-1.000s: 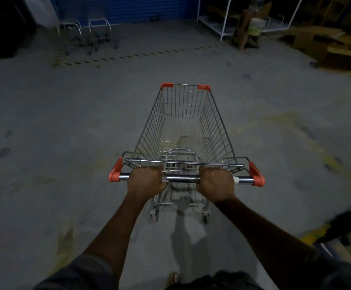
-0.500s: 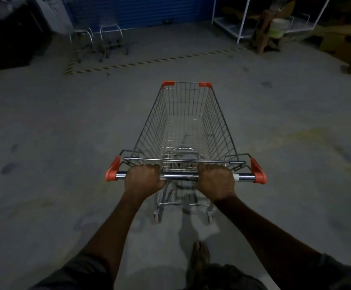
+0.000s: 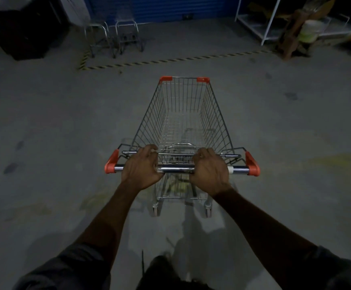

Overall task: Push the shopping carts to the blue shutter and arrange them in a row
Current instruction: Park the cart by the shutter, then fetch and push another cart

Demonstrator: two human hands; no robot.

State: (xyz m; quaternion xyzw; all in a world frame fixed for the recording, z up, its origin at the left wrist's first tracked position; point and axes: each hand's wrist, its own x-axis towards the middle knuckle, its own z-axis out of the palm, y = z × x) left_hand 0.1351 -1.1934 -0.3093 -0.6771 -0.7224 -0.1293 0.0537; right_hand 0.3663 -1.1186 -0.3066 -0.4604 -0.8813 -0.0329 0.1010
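Left hand (image 3: 142, 167): curled round the handle bar (image 3: 176, 169), left of centre.
Right hand (image 3: 209, 170): clamped on the same bar; I hold wide to steer.
Cart (image 3: 183, 114): on the floor, well short of the blue shutter (image 3: 160, 7).
Parked carts (image 3: 116, 36): side by side at the shutter; probably my row.

Three shopping carts (image 3: 183, 126) (image 3: 98, 39) (image 3: 128, 36), two hands (image 3: 141, 167) (image 3: 210, 171), one blue shutter (image 3: 170, 7)

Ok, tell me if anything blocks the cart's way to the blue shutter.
Nothing visible does. Bare floor lies between the cart and the blue shutter; only striped floor tape crosses it. The parked carts stand off to the left.
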